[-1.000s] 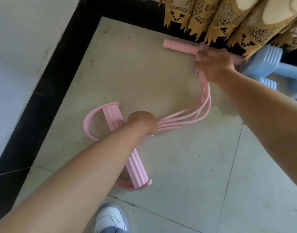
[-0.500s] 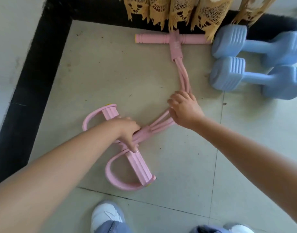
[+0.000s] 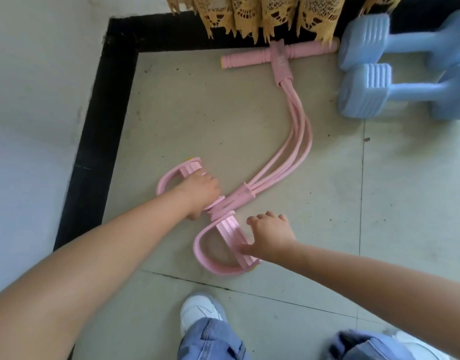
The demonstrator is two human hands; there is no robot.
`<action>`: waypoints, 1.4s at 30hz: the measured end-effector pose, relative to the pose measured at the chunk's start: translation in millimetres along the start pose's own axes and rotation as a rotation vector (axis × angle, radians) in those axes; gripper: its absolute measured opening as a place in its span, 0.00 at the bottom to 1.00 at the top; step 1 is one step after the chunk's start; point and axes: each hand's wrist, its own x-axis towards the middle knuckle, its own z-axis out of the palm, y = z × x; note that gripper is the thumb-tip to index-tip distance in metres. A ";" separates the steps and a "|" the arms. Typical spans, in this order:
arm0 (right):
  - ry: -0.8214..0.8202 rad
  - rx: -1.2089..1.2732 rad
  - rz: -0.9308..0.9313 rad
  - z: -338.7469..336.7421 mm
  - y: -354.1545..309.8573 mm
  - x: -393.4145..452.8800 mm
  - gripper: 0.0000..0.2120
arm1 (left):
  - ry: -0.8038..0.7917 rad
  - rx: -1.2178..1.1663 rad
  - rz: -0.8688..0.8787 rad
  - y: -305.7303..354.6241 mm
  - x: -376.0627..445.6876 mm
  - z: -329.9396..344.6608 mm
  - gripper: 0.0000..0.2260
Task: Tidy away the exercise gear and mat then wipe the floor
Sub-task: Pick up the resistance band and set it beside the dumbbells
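The pink pedal puller [image 3: 294, 141] lies on the floor [image 3: 192, 120], near the blue dumbbells [image 3: 366, 92]. The left hand [image 3: 197, 196] grips its foot bar; the right hand [image 3: 271, 236], fingers relaxed, touches the near loop. Gear tidying seems underway; next, probably folding it together.

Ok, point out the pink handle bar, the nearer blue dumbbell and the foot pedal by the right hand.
pink handle bar [image 3: 243, 60]: head view, left foam grip.
nearer blue dumbbell [image 3: 364, 93]: head view, ribbed left head.
foot pedal [image 3: 230, 229]: head view, ridged tread above the thumb.
right hand [image 3: 271, 233]: head view, back of hand.
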 end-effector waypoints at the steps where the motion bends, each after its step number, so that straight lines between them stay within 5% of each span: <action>1: -0.007 -0.009 -0.004 1.9 -2.1 0.8 0.27 | -0.010 -0.001 0.008 1.0 -0.5 1.5 0.21; 6: -0.075 0.029 0.026 6.7 -0.4 -0.6 0.28 | -0.024 -0.111 0.016 -2.8 -6.5 4.9 0.20; 10: -0.119 0.311 0.082 -2.5 6.7 -3.6 0.26 | 0.005 -0.176 0.049 -4.4 -6.6 3.8 0.20; 14: 0.111 0.734 0.324 -27.2 35.7 6.2 0.15 | 0.080 -0.192 0.081 -4.8 -8.0 -0.7 0.16; 17: 0.254 0.973 0.413 -54.0 56.0 12.3 0.08 | 0.363 -0.153 0.097 -4.7 -10.2 -8.6 0.18; 20: 0.376 0.769 0.345 -93.7 72.2 9.4 0.12 | 0.548 -0.191 0.049 -4.2 -0.8 -10.9 0.22; 27: 0.553 0.201 0.366 -175.3 102.7 1.1 0.14 | 0.600 -0.490 -0.252 -8.8 26.0 -61.7 0.24; 32: 0.698 0.205 0.426 -188.5 116.8 -15.4 0.12 | 0.541 -0.667 -0.424 -25.4 53.2 -92.0 0.21; 42: 0.612 0.163 0.326 -141.1 128.8 -23.8 0.10 | 0.354 -0.759 -0.482 -43.1 94.8 -106.9 0.18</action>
